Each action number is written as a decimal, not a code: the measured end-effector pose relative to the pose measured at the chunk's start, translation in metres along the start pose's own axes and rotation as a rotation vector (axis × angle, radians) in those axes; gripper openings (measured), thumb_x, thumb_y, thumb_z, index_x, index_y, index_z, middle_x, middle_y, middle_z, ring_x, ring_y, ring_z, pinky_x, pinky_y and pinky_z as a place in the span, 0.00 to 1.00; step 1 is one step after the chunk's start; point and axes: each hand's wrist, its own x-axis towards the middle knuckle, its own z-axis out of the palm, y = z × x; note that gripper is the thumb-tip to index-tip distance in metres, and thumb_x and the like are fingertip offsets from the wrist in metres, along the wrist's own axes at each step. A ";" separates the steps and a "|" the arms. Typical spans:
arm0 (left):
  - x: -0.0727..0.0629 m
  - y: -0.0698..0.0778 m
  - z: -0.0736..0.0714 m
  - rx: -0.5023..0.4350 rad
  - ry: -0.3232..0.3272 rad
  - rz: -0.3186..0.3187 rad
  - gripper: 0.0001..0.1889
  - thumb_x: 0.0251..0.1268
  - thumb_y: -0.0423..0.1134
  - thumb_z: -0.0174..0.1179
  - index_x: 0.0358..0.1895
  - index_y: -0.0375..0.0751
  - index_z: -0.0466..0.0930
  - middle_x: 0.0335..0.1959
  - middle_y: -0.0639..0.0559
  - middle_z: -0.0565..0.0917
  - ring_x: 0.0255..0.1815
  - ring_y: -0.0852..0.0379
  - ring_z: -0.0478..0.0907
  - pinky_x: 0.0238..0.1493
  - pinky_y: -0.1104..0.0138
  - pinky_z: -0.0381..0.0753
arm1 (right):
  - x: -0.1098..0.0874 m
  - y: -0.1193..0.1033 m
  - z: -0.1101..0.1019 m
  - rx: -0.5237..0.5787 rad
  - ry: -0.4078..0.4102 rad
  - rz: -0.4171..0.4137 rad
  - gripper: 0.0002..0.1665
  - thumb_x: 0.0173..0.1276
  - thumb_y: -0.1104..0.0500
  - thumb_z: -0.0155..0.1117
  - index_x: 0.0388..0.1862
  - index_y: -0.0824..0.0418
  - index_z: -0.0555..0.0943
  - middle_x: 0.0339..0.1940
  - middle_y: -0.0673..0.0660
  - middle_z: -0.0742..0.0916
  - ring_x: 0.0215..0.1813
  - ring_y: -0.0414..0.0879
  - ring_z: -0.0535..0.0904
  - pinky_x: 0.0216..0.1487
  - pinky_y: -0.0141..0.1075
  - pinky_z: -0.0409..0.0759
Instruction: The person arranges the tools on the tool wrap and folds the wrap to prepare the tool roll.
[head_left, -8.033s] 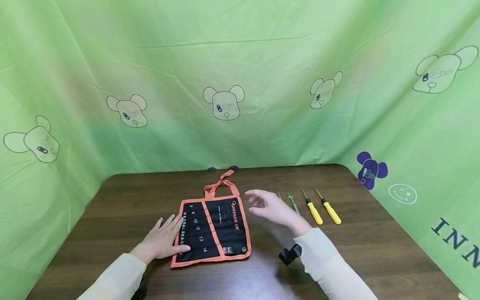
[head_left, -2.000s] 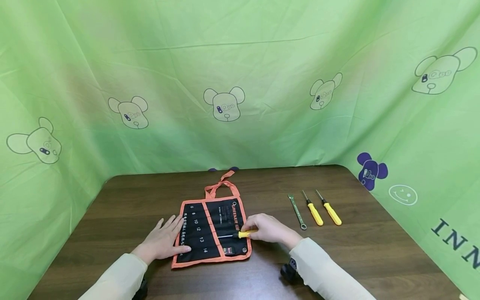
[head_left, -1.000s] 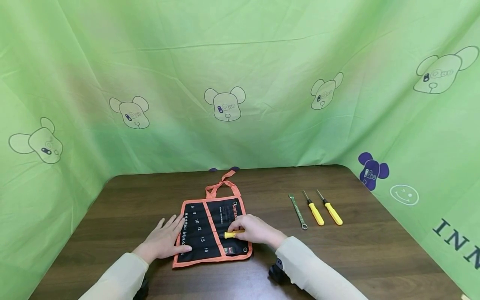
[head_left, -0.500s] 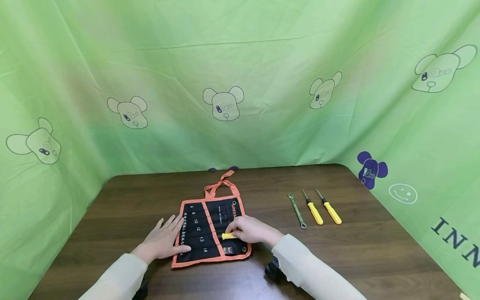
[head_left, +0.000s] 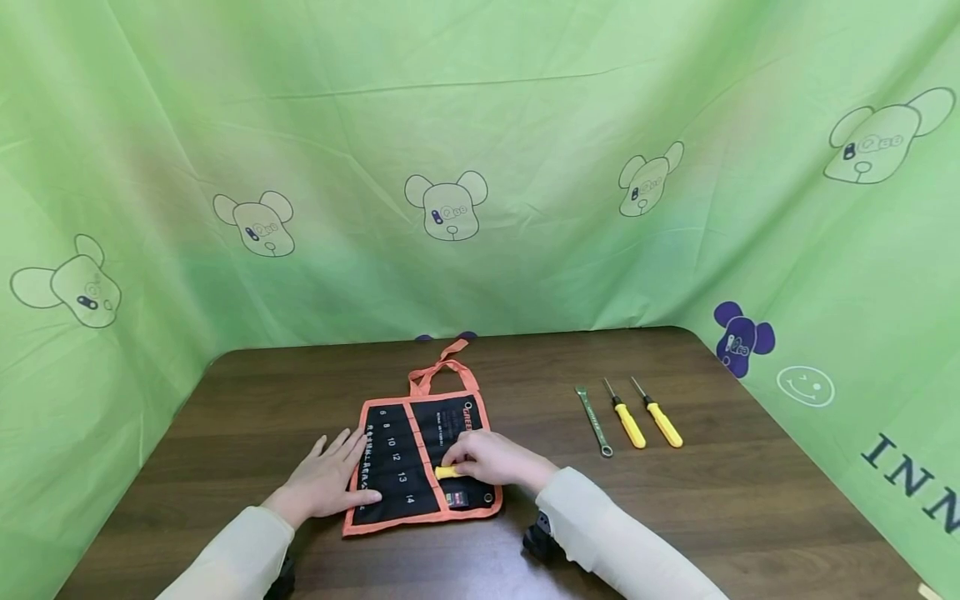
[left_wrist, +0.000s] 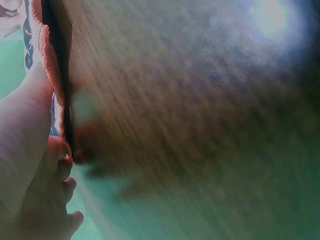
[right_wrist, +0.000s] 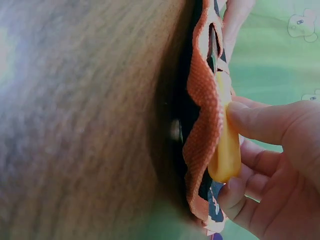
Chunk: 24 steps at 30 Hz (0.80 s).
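A black tool pouch (head_left: 386, 496) with orange trim lies flat, its pockets marked with numbers. My left hand (head_left: 322, 482) rests on its left edge, fingers straight and spread, thumb on the black cloth. Over the right half of the pouch, my right hand (head_left: 487, 457) pinches the yellow handle of a screwdriver (head_left: 446, 472). The screwdriver points left; its shaft is hidden in a pocket at the orange middle band. In the right wrist view the thumb and fingers grip the screwdriver handle (right_wrist: 227, 150) just beside the wavy orange trim (right_wrist: 205, 110).
To the right lie a combination wrench (head_left: 594, 422) and two yellow-handled screwdrivers, the nearer one (head_left: 628, 423) and the outer one (head_left: 663, 423). The pouch's orange straps (head_left: 442, 367) stretch toward the back. A green printed curtain (head_left: 480, 275) stands behind the wooden table (head_left: 300, 383).
The right hand, empty at first, has taken up a screwdriver and brought it to the pouch. It has since moved left, the shaft sliding out of sight. The left hand has stayed put.
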 end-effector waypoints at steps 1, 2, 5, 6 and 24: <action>0.000 0.000 0.000 -0.003 -0.001 0.001 0.50 0.54 0.71 0.49 0.68 0.31 0.57 0.69 0.39 0.56 0.69 0.41 0.50 0.63 0.44 0.47 | 0.001 0.000 0.000 -0.001 0.002 -0.004 0.09 0.62 0.65 0.63 0.39 0.58 0.85 0.30 0.47 0.81 0.30 0.36 0.70 0.34 0.28 0.70; -0.001 0.000 0.000 -0.004 -0.002 0.002 0.50 0.54 0.71 0.49 0.68 0.31 0.57 0.69 0.39 0.56 0.69 0.41 0.51 0.63 0.44 0.47 | 0.001 -0.001 0.001 -0.001 0.004 -0.005 0.09 0.62 0.65 0.63 0.39 0.58 0.85 0.30 0.46 0.80 0.30 0.36 0.69 0.33 0.28 0.70; -0.001 0.000 -0.001 -0.009 -0.004 0.004 0.50 0.54 0.71 0.49 0.68 0.31 0.57 0.69 0.39 0.56 0.69 0.41 0.50 0.63 0.44 0.47 | 0.002 -0.002 0.001 -0.006 0.012 -0.015 0.09 0.61 0.66 0.63 0.39 0.58 0.85 0.29 0.47 0.81 0.30 0.36 0.69 0.32 0.27 0.69; -0.002 0.000 -0.002 -0.009 -0.004 0.005 0.50 0.54 0.71 0.49 0.68 0.31 0.57 0.69 0.39 0.56 0.69 0.41 0.50 0.63 0.44 0.47 | 0.002 -0.003 0.001 -0.008 0.015 -0.019 0.09 0.61 0.66 0.63 0.39 0.58 0.85 0.30 0.47 0.81 0.30 0.36 0.70 0.33 0.28 0.70; 0.001 -0.002 0.002 -0.010 0.018 0.027 0.50 0.54 0.71 0.48 0.67 0.29 0.57 0.69 0.37 0.57 0.69 0.39 0.51 0.63 0.43 0.46 | 0.013 -0.013 0.011 -0.001 0.031 0.053 0.07 0.63 0.64 0.63 0.37 0.58 0.86 0.37 0.48 0.85 0.42 0.36 0.79 0.45 0.29 0.75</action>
